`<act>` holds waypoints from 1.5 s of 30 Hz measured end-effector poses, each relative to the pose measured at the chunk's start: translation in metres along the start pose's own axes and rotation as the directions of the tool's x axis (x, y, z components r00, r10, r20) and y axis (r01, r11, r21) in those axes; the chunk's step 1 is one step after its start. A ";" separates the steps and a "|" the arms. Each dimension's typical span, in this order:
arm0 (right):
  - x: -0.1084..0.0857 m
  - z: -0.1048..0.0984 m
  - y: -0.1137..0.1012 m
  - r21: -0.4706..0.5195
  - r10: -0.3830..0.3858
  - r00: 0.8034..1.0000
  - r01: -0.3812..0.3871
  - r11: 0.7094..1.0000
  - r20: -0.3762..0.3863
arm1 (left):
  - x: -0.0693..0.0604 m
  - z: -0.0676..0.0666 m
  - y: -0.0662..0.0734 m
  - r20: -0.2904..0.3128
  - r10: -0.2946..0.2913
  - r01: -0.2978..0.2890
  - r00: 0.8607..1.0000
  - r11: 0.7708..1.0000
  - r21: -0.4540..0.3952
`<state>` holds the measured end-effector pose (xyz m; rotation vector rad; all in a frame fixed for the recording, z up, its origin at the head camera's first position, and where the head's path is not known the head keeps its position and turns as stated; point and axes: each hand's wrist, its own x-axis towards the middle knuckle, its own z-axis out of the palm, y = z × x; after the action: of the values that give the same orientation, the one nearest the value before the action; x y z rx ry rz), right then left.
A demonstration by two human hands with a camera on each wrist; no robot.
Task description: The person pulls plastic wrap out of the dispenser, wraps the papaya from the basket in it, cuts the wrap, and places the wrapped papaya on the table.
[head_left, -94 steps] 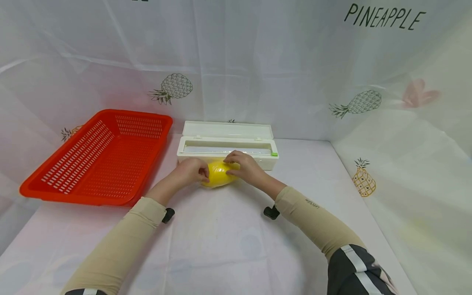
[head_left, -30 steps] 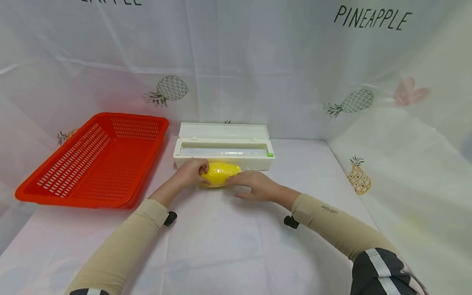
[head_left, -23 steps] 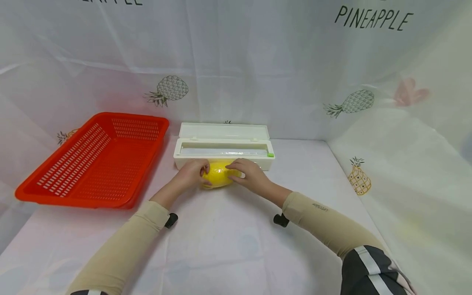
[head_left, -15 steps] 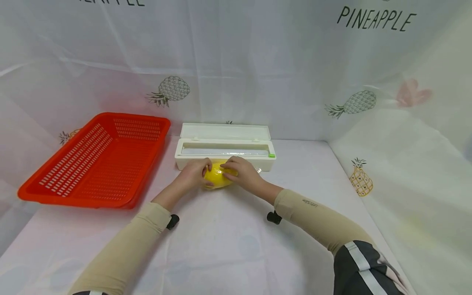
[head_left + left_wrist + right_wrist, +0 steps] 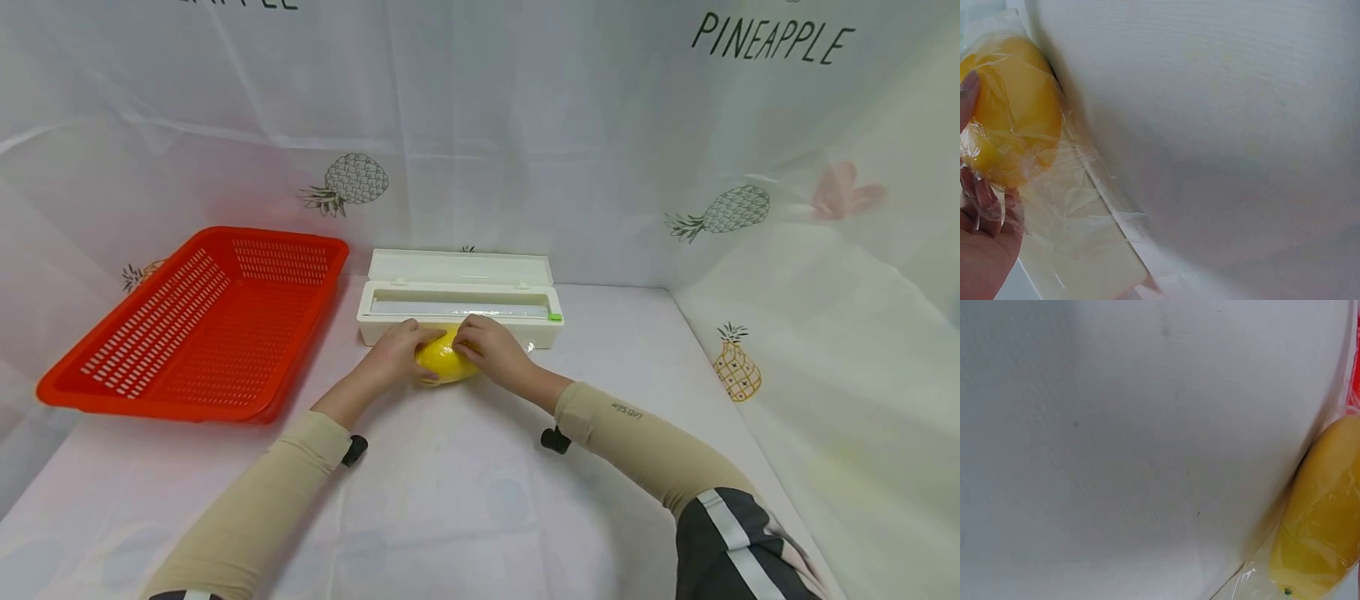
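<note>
The left hand (image 5: 393, 354) is half closed, gripping the left end of the fruit (image 5: 441, 362). The right hand (image 5: 501, 352) is nearly closed, fingertips pinching film (image 5: 1075, 203) at the right end. The fruit is before the box (image 5: 540, 335), toward the table's (image 5: 435, 492) far edge.

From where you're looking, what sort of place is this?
Probably a makeshift food-wrapping station, judging by the open white rectangular box, the yellow oval fruit-like object in clear plastic film, and the white pineapple-printed sheet hung behind.
</note>
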<state>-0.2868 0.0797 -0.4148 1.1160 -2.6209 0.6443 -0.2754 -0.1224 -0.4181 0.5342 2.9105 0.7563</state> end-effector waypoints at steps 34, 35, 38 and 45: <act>-0.031 -0.010 0.007 0.198 0.126 0.992 -0.123 0.972 -0.004 | 0.000 -0.009 0.006 0.000 0.179 -0.178 0.984 0.981 -0.082; -0.031 -0.010 0.007 0.215 0.152 0.988 -0.150 0.965 0.008 | 0.000 -0.011 0.007 0.019 0.180 -0.177 0.984 0.979 -0.100; -0.030 -0.009 0.006 0.236 0.187 0.982 -0.191 0.953 0.037 | 0.002 -0.012 0.006 0.090 0.175 -0.157 0.980 0.971 -0.180; -0.035 -0.007 0.002 0.282 0.197 0.978 -0.206 0.937 0.060 | 0.003 -0.008 0.000 0.236 0.180 -0.098 0.955 0.942 -0.320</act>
<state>-0.2641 0.1067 -0.4218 0.9374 -2.7553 1.0883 -0.2798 -0.1248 -0.4107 0.7476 2.4708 1.0429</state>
